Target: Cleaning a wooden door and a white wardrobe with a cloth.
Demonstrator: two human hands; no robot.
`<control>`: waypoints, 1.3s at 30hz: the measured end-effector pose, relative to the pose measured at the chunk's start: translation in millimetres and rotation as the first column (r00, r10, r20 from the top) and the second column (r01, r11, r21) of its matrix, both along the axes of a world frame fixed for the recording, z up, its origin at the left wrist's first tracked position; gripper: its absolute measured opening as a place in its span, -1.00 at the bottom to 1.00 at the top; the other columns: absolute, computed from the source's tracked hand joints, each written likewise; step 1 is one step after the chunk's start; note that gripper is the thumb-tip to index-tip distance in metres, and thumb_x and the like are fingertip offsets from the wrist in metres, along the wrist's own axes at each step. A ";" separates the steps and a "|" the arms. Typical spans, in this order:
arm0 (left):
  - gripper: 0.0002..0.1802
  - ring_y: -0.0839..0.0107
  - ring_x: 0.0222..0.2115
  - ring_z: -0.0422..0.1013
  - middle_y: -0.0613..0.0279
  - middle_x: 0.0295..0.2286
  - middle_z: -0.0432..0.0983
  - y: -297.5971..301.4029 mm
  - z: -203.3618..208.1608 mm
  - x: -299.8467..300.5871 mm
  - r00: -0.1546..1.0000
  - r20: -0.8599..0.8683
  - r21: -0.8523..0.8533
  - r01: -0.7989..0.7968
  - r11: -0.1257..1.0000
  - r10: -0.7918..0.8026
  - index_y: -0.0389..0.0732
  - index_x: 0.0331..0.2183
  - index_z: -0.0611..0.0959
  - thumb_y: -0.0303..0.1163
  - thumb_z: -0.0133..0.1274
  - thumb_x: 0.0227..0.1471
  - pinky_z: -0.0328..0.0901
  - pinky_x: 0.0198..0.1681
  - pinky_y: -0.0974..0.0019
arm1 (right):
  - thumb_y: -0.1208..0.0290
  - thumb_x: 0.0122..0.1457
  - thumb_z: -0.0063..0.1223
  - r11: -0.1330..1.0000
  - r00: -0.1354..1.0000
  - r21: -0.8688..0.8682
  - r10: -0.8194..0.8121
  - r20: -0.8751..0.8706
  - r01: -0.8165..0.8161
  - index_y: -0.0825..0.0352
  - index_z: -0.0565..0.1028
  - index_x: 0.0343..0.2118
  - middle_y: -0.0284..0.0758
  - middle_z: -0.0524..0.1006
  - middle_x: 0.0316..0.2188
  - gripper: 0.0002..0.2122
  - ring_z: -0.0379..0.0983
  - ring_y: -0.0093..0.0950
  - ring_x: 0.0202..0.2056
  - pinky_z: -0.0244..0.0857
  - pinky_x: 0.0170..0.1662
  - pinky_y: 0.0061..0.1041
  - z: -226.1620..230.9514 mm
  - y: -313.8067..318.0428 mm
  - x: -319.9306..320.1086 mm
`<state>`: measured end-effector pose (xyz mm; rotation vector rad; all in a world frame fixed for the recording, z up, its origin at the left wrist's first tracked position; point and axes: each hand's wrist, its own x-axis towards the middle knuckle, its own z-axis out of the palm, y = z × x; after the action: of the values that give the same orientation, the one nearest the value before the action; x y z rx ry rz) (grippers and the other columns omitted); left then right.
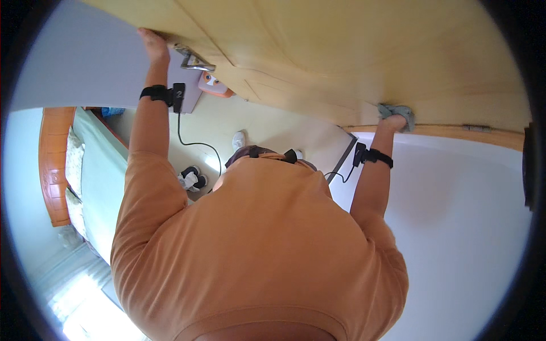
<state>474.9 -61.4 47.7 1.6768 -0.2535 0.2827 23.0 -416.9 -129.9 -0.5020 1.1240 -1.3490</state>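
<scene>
A light wooden door (341,51) spans the top of the view. At its left edge, just beside the metal lever handle (196,62), my left hand (154,46) holds the door's edge, its fingers partly hidden. My right hand (396,122) is closed on a grey-green cloth (405,112) and presses it against the door face near the hinge side. The cloth is bunched around the fingers and covers most of them. Both arms are raised and reach apart.
A hinge (476,128) sits on the door's right edge, beside a white wall (455,227). To the left stands a bed (96,165) with an orange wooden headboard (54,165). Black-and-white shoes (193,179) and an orange-and-white object (215,85) are on the pale floor (267,116).
</scene>
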 end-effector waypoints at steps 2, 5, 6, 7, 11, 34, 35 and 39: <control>-0.25 0.18 0.11 0.07 0.00 0.12 0.11 24.4 -31.7 47.9 0.989 0.148 0.073 -0.025 0.997 0.014 -0.39 0.14 0.14 0.08 -0.57 0.22 -0.09 0.19 0.24 | 0.25 0.13 -0.23 0.979 0.996 -0.190 -0.079 -0.042 0.070 0.32 0.40 -0.22 -0.22 0.42 -0.24 -0.72 0.38 -0.27 -0.24 0.36 -0.21 -0.26 16.5 -17.9 12.1; -0.27 0.13 -0.01 0.18 -0.11 -0.02 0.24 30.2 -46.3 58.1 0.941 0.329 0.158 0.030 0.987 -0.082 -0.42 0.03 0.25 0.08 -0.56 0.21 0.03 0.08 0.19 | 0.35 0.14 -0.20 0.823 0.961 -0.539 -0.265 -0.082 0.181 0.40 0.30 -0.18 -0.21 0.32 -0.23 -0.75 0.30 -0.33 -0.21 0.26 -0.14 -0.34 92.6 29.1 77.6; -0.34 0.06 -0.14 0.29 -0.14 -0.16 0.37 24.4 -43.0 50.5 0.909 0.384 0.150 0.110 0.982 -0.161 -0.41 -0.08 0.37 0.03 -0.52 0.23 0.14 -0.01 0.15 | 0.40 0.15 -0.20 0.686 0.934 -0.698 -0.351 -0.068 0.207 0.44 0.23 -0.13 -0.19 0.25 -0.20 -0.73 0.25 -0.34 -0.18 0.20 -0.08 -0.36 130.2 59.5 107.3; -0.34 0.06 -0.14 0.29 -0.14 -0.16 0.37 15.2 -44.3 51.2 0.910 0.379 0.133 0.128 0.983 -0.170 -0.41 -0.08 0.37 0.03 -0.52 0.23 0.14 -0.01 0.15 | 0.40 0.15 -0.20 0.671 0.928 -0.711 -0.367 -0.069 0.212 0.44 0.23 -0.13 -0.19 0.25 -0.20 -0.73 0.25 -0.34 -0.18 0.20 -0.08 -0.36 146.2 77.1 122.4; -0.29 0.25 0.01 0.19 0.00 -0.04 0.29 22.7 -55.8 60.9 0.880 0.229 0.063 0.413 0.909 -0.416 -0.41 0.02 0.27 0.07 -0.52 0.21 0.08 0.07 0.26 | 0.34 0.16 -0.16 0.515 0.829 -0.854 -0.442 -0.342 -0.078 0.50 0.10 0.02 -0.02 0.12 -0.04 -0.56 0.04 -0.21 0.02 -0.05 0.09 -0.22 173.6 154.8 195.3; -0.49 0.30 -0.32 0.29 0.14 -0.30 0.34 5.5 -124.5 132.5 0.706 0.610 0.112 0.372 0.922 -0.359 -0.34 -0.15 0.36 -0.03 -0.37 0.21 0.21 -0.20 0.25 | 0.38 -0.15 -0.03 0.063 0.138 -0.270 -0.735 -0.663 -0.961 0.06 0.56 -0.44 -0.47 0.49 -0.39 -0.82 0.38 -0.41 -0.18 -0.20 0.24 -0.01 54.6 195.9 165.2; -0.48 0.26 -0.24 0.29 0.07 -0.22 0.34 15.7 -129.3 142.7 0.759 0.560 0.071 0.358 0.931 -0.334 -0.36 -0.11 0.35 -0.06 -0.37 0.22 0.21 -0.11 0.22 | 0.39 -0.12 -0.05 0.108 0.039 -0.161 -0.702 -0.711 -0.981 0.06 0.55 -0.43 -0.48 0.49 -0.41 -0.82 0.38 -0.43 -0.17 -0.31 0.29 -0.03 39.7 184.7 141.3; -0.28 0.12 -0.01 0.18 -0.11 -0.02 0.21 46.0 -98.9 147.4 0.849 0.415 0.112 0.310 0.944 -0.327 -0.45 0.01 0.24 0.08 -0.46 0.22 0.07 0.11 0.15 | 0.35 -0.06 -0.07 0.106 -0.073 -0.005 -0.715 -0.696 -0.994 0.06 0.55 -0.38 -0.53 0.47 -0.47 -0.82 0.39 -0.46 -0.16 -0.30 0.31 -0.13 -0.2 124.7 37.5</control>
<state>622.3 -15.4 -51.1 1.5655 -0.8677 0.3964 60.5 -292.2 -130.0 -3.3657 0.4916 -0.5726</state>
